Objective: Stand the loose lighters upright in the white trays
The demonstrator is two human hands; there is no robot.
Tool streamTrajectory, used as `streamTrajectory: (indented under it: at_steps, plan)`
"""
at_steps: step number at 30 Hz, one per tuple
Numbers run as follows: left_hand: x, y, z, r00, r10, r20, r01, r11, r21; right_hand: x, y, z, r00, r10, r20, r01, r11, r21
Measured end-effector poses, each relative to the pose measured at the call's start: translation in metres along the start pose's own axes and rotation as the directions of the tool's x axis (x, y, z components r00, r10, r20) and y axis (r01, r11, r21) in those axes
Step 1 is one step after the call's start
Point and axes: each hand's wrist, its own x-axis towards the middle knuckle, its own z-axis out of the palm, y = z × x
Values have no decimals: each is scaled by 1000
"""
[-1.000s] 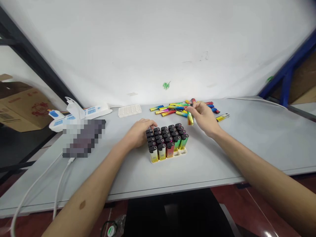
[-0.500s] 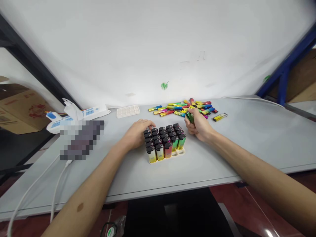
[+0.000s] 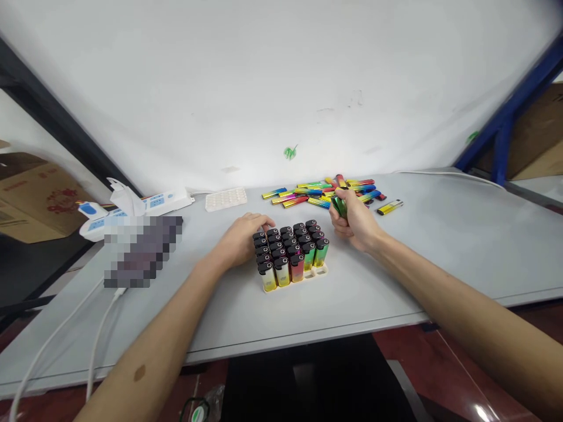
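Note:
A cream tray (image 3: 320,272) in the middle of the grey table holds several upright lighters (image 3: 288,249) with black caps and rainbow bodies. My left hand (image 3: 241,237) rests against the tray's left side, fingers curled on the back lighters. My right hand (image 3: 355,220) hovers just right of the tray's far corner, closed round a green lighter (image 3: 338,205). Behind it lies a loose pile of colourful lighters (image 3: 316,192), with one yellow lighter (image 3: 389,206) apart to the right.
An empty white tray (image 3: 226,198) lies at the back left of the pile. Farther left are a white power strip (image 3: 132,208), a blurred dark object (image 3: 141,249) and white cables (image 3: 65,334). A cardboard box (image 3: 30,193) stands beyond the table's left edge.
My right hand lifted a lighter from the pile, pulled back toward the tray and closed round it. The left hand stayed by the tray.

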Motion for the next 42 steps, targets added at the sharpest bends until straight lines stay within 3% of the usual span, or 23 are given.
streamTrajectory:
  at_steps: [6,12,20,25,29,35,40,42]
  plan:
    - [0,-1,-1,1000,8,4,-8,1000,11,0,-1,0,1000,-16,-13,16,1000,22]
    - [1,0,-1,1000,4,14,-4,1000,-1,0,-3,-5,989,-136,50,137,990,-31]
    - [-1,1,-1,1000,4,1,-4,1000,-3,-2,-18,-30,886,-412,215,449,877,-171]
    - [0,1,-1,1000,7,0,-7,1000,28,-16,-31,-37,867,-397,301,439,895,-84]
    - [0,0,0,1000,-11,-7,12,1000,22,-28,-30,-29,817,-394,421,476,873,-107]
    - [1,-3,2,1000,-11,-5,11,1000,-3,-41,-23,-14,738,-296,606,598,703,-385]
    - [0,-1,0,1000,-8,4,8,1000,-3,-41,-19,-9,647,-399,649,740,533,-410]
    - [0,-1,-1,1000,1,-1,-1,1000,2,-39,-17,-8,619,-412,669,766,506,-396]
